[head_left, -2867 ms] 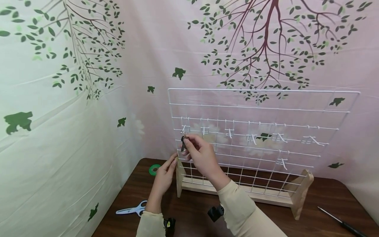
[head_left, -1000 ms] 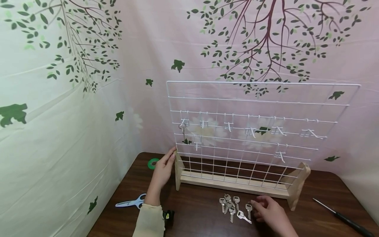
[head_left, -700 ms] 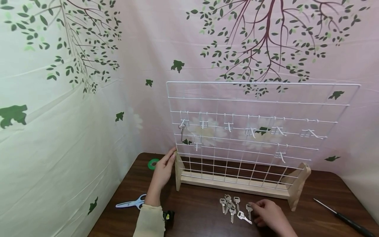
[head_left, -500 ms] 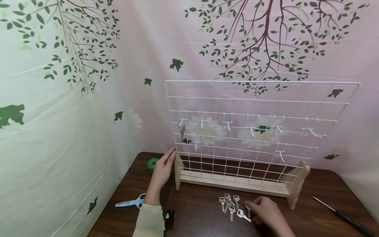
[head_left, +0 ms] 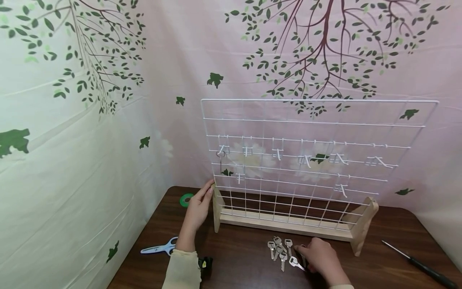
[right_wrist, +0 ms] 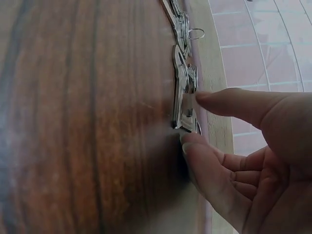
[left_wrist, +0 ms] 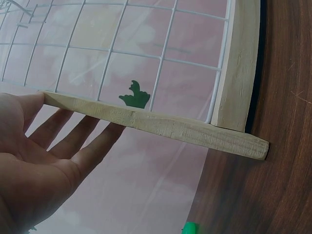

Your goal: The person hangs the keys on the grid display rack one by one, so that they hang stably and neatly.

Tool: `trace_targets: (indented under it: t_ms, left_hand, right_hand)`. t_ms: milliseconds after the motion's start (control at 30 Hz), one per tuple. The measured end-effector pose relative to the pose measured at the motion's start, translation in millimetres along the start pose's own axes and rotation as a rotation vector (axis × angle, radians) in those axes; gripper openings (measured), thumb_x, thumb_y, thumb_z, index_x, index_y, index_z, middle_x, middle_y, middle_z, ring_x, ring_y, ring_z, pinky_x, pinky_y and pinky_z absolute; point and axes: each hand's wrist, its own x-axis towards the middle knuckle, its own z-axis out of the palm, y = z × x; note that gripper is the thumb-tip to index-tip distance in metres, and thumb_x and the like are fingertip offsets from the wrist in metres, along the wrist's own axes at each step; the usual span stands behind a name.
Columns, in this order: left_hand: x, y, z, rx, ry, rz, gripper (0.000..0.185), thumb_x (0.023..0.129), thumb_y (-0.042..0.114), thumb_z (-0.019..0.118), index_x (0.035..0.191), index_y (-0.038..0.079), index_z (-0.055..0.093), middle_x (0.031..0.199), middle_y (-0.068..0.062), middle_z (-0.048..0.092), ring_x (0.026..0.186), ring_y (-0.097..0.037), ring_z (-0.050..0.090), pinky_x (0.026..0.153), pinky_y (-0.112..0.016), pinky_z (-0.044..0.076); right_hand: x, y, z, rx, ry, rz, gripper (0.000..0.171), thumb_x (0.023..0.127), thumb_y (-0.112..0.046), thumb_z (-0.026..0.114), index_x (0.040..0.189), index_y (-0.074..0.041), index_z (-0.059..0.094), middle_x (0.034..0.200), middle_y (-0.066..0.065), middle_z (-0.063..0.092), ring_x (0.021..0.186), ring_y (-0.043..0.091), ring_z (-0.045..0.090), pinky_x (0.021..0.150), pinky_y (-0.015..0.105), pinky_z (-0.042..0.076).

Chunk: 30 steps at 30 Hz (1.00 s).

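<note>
Brown table point(head_left: 245, 265) with rack point(head_left: 288, 226), keys point(head_left: 279, 249), scissors point(head_left: 159, 248).

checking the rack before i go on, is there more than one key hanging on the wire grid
No, in the head view only one key hangs on the wire grid, at its leftmost hook; the other keys lie on the table.

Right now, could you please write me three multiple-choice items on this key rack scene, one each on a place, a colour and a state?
1. Where does the hung key sit on the wire grid rack?
A. leftmost hook
B. rightmost hook
C. top wire

2. What colour is the tape roll?
A. red
B. green
C. yellow

3. What is the right hand doing?
A. holding scissors
B. resting flat, away from everything
C. pinching a key from the loose keys

Answers: 1 A, it dangles at the grid's left edge; 2 B, a green ring beside the left hand; 3 C, thumb and finger close on the key.
</note>
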Motion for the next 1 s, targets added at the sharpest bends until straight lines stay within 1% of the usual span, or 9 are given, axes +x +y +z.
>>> trace_targets:
  t_ms: [200, 300, 467, 567, 667, 767, 1000]
  left_hand:
    - [0.8, 0.1, -0.1, 0.000, 0.004, 0.006, 0.043, 0.113, 0.039, 0.054, 0.155, 0.031, 0.058, 0.163, -0.006, 0.054, 0.153, -0.035, 0.051, 0.119, -0.058, 0.049]
    - [0.4, 0.7, -0.4, -0.004, 0.002, -0.002, 0.043, 0.113, 0.039, 0.055, 0.155, 0.033, 0.058, 0.164, -0.005, 0.054, 0.154, -0.034, 0.049, 0.121, -0.059, 0.048]
    - [-0.5, 1.3, -0.4, -0.008, -0.003, 0.002, 0.043, 0.113, 0.039, 0.054, 0.155, 0.031, 0.058, 0.165, -0.006, 0.053, 0.154, -0.035, 0.048, 0.121, -0.059, 0.047]
    - [-0.3, 1.3, -0.3, -0.002, 0.000, 0.003, 0.043, 0.113, 0.039, 0.054, 0.155, 0.031, 0.058, 0.165, -0.006, 0.053, 0.154, -0.035, 0.049, 0.120, -0.060, 0.048]
    - [-0.3, 0.6, -0.1, 0.001, 0.002, 0.003, 0.044, 0.113, 0.040, 0.054, 0.156, 0.031, 0.058, 0.165, -0.006, 0.053, 0.154, -0.036, 0.049, 0.120, -0.060, 0.048]
    - [-0.4, -0.4, 0.2, -0.001, 0.003, 0.001, 0.044, 0.113, 0.040, 0.054, 0.156, 0.031, 0.058, 0.165, -0.006, 0.053, 0.155, -0.036, 0.048, 0.121, -0.060, 0.047]
    - [0.0, -0.4, 0.6, 0.009, 0.004, 0.004, 0.046, 0.113, 0.041, 0.053, 0.157, 0.026, 0.057, 0.165, -0.007, 0.052, 0.155, -0.037, 0.047, 0.121, -0.062, 0.046]
  right_hand:
    - [1.9, -2.6, -1.1, -0.018, -0.019, -0.004, 0.044, 0.095, -0.032, 0.075, 0.058, -0.012, 0.062, 0.046, 0.000, 0.062, 0.039, 0.011, 0.062, 0.070, 0.047, 0.061]
    - [2.1, -3.3, -1.6, -0.011, -0.024, 0.002, 0.045, 0.095, -0.032, 0.076, 0.058, -0.011, 0.061, 0.048, 0.000, 0.063, 0.040, 0.011, 0.063, 0.071, 0.047, 0.061]
    - [1.3, -2.9, -1.3, 0.012, -0.038, 0.012, 0.043, 0.093, -0.032, 0.078, 0.060, -0.010, 0.064, 0.050, 0.002, 0.064, 0.041, 0.012, 0.063, 0.065, 0.041, 0.060]
    - [1.7, -2.5, -1.0, 0.007, -0.037, 0.010, 0.041, 0.093, -0.031, 0.077, 0.060, -0.010, 0.065, 0.051, 0.002, 0.064, 0.041, 0.011, 0.064, 0.069, 0.044, 0.062]
    - [1.3, -2.1, -0.8, 0.007, -0.039, 0.013, 0.043, 0.093, -0.033, 0.077, 0.059, -0.010, 0.064, 0.052, 0.003, 0.064, 0.041, 0.011, 0.064, 0.071, 0.045, 0.062]
    - [-0.2, -2.0, -0.6, 0.020, -0.047, 0.016, 0.043, 0.092, -0.034, 0.079, 0.059, -0.012, 0.062, 0.053, 0.003, 0.065, 0.041, 0.011, 0.064, 0.067, 0.042, 0.060]
    - [-2.3, -3.0, -1.7, 0.038, -0.048, 0.014, 0.046, 0.090, -0.025, 0.082, 0.055, -0.014, 0.055, 0.055, 0.002, 0.065, 0.043, 0.010, 0.065, 0.068, 0.040, 0.061]
